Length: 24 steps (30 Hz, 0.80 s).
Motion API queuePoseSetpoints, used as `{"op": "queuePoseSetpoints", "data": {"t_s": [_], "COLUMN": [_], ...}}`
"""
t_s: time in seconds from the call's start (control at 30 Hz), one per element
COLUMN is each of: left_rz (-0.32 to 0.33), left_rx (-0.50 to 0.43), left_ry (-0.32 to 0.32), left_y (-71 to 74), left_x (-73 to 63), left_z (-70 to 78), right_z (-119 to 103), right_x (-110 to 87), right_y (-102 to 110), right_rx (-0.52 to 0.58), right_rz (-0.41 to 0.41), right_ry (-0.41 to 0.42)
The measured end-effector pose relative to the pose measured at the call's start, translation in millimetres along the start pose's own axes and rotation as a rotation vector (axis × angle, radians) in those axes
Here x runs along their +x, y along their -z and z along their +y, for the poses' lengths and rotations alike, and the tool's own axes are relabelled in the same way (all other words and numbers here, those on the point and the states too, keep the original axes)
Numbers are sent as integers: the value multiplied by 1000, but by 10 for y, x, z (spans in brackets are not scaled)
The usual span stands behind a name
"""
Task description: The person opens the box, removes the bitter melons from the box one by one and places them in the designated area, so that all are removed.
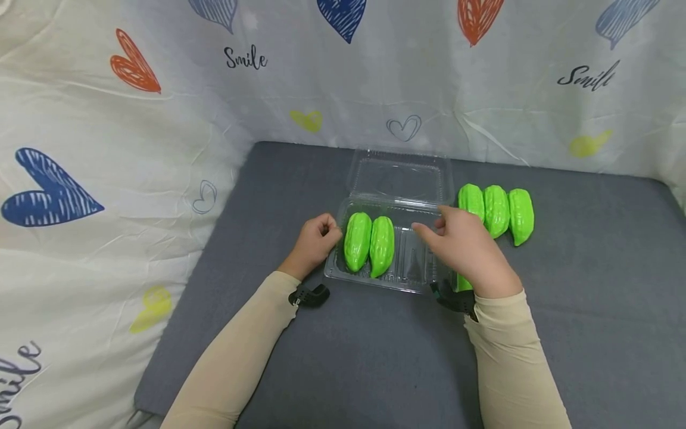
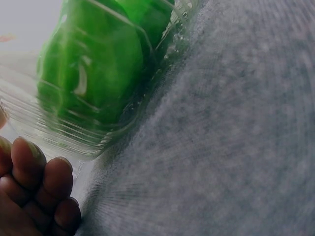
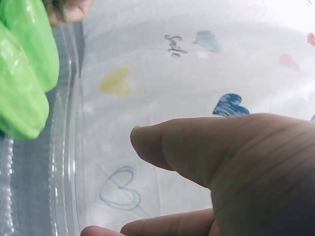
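Note:
A clear plastic clamshell container (image 1: 409, 280) lies on the grey table, its lid (image 1: 402, 173) folded back. Inside, toward the left, two bright green, ridged, fruit-shaped pieces (image 1: 357, 241) lie side by side. At the container's left edge, my left hand (image 1: 316, 241) pinches the rim, its fingers (image 2: 56, 179) curled below the corner. My right hand (image 1: 468, 247) hovers over the container's right side, thumb (image 3: 172, 142) and fingers apart with nothing between them. Part of another green piece (image 1: 464, 283) shows beneath the right wrist, mostly hidden.
Three more green pieces (image 1: 495, 211) stand in a row on the table (image 1: 605, 274), right of the container and beyond my right hand. A white cloth (image 1: 375, 77) printed with hearts hangs along the table's back and left sides.

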State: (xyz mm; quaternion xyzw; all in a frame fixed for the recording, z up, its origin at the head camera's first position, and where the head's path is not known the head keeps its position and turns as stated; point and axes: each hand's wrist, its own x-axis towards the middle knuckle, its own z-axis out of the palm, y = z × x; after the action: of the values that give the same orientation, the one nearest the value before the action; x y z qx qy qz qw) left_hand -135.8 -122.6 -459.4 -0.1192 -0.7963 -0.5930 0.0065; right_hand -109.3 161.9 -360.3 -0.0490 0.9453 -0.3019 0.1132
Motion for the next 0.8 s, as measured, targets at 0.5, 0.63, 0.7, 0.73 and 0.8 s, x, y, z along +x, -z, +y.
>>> {"op": "queuePoseSetpoints", "data": {"t_s": [0.5, 0.63, 0.7, 0.73, 0.8], "left_rz": [6, 1, -2, -3, -5], "left_rx": [10, 8, 12, 15, 16], "left_ry": [-15, -27, -31, -32, -35], "left_y": [-3, -1, 0, -1, -2], "left_x": [74, 76, 78, 79, 80], "left_z": [-307, -316, -313, -312, -313], "right_z": [-163, -175, -175, -175, -171], "right_x": [124, 174, 196, 206, 222], "right_y": [-298, -378, -410, -422, -444], "right_rx": [32, 53, 51, 46, 33], "right_rz": [46, 40, 26, 20, 9], "right_ry": [86, 84, 73, 70, 66]}}
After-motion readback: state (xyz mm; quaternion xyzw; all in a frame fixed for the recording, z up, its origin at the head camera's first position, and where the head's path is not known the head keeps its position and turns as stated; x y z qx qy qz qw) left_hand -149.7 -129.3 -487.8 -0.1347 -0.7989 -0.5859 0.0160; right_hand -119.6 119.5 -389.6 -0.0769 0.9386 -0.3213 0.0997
